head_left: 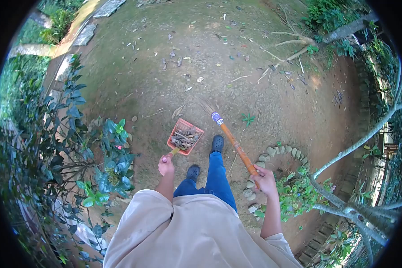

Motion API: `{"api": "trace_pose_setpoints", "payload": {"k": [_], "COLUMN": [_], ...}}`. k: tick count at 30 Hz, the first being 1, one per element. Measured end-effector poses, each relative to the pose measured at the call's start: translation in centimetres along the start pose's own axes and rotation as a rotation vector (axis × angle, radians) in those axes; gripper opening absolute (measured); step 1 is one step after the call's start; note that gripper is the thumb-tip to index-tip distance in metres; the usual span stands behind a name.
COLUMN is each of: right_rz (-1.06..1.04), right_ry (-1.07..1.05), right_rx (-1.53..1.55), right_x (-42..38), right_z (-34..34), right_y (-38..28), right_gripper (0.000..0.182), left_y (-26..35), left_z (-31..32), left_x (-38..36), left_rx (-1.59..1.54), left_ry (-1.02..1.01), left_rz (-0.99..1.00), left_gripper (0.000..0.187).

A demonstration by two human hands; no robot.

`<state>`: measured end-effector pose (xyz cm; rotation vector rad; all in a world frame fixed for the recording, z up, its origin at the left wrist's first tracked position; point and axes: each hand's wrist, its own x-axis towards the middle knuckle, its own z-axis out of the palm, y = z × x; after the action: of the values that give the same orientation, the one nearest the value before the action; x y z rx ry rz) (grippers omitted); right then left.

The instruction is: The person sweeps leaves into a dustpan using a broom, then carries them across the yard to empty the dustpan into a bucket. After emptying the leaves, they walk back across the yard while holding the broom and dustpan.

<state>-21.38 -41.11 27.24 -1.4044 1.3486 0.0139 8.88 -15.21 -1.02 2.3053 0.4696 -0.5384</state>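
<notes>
My left hand (pixel 166 165) is closed round the yellow handle of an orange-red dustpan (pixel 170 142), low over the ground in front of my feet. Dry brown leaves (pixel 185 137) lie heaped in the pan. In my right hand (pixel 266 181) is the upper end of a long broom (pixel 236 146) with an orange-brown stick and a purple-and-white binding. The broom slants forward and left, its thin bristles pointing at the ground beyond the pan. A few dry leaves (pixel 178 110) lie just past the pan's far edge, left of the bristles.
Leaves and twigs (pixel 179 61) are scattered over the bare, partly mossy ground ahead. A leafy bush (pixel 114 174) stands close on my left. To the right, a stone ring (pixel 264 157) borders a small plant, and pale bare branches (pixel 357 147) reach inward. Paving slabs (pixel 85 35) line the far left.
</notes>
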Motion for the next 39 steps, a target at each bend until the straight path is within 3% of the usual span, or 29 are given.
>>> {"api": "trace_pose_setpoints", "payload": {"k": [12, 16, 23, 26, 36, 39], "right_rz": [-0.174, -0.185, -0.216, -0.089, -0.180, -0.195], "right_ry": [-0.306, -0.361, -0.574, -0.606, -0.540, -0.529], "right_rx": [-0.483, -0.580, -0.757, -0.733, -0.744, -0.719], "right_x": [20.9, 24.9, 26.6, 24.2, 21.7, 22.3], "right_z": [-1.3, -0.8, -2.4, -4.5, -7.4, -6.8], "right_y": [-13.6, -16.6, -18.4, -21.2, -24.3, -25.0], "right_gripper": [0.056, 0.055, 0.054, 0.054, 0.051, 0.052], "left_y": [4.1, 3.5, 5.9, 4.1, 0.3, 2.7], "left_z": [3.3, 5.2, 5.1, 5.9, 8.8, 7.1], "left_x": [-0.8, 0.6, -1.3, -1.2, -1.3, -3.2], "left_rx": [-0.088, -0.176, -0.205, -0.207, -0.375, -0.311], "left_ry": [0.298, 0.282, 0.309, 0.337, 0.445, 0.467], "left_rz": [-0.252, -0.331, -0.460, -0.426, -0.390, -0.402], "left_gripper": [0.051, 0.049, 0.041, 0.043, 0.043, 0.043]}}
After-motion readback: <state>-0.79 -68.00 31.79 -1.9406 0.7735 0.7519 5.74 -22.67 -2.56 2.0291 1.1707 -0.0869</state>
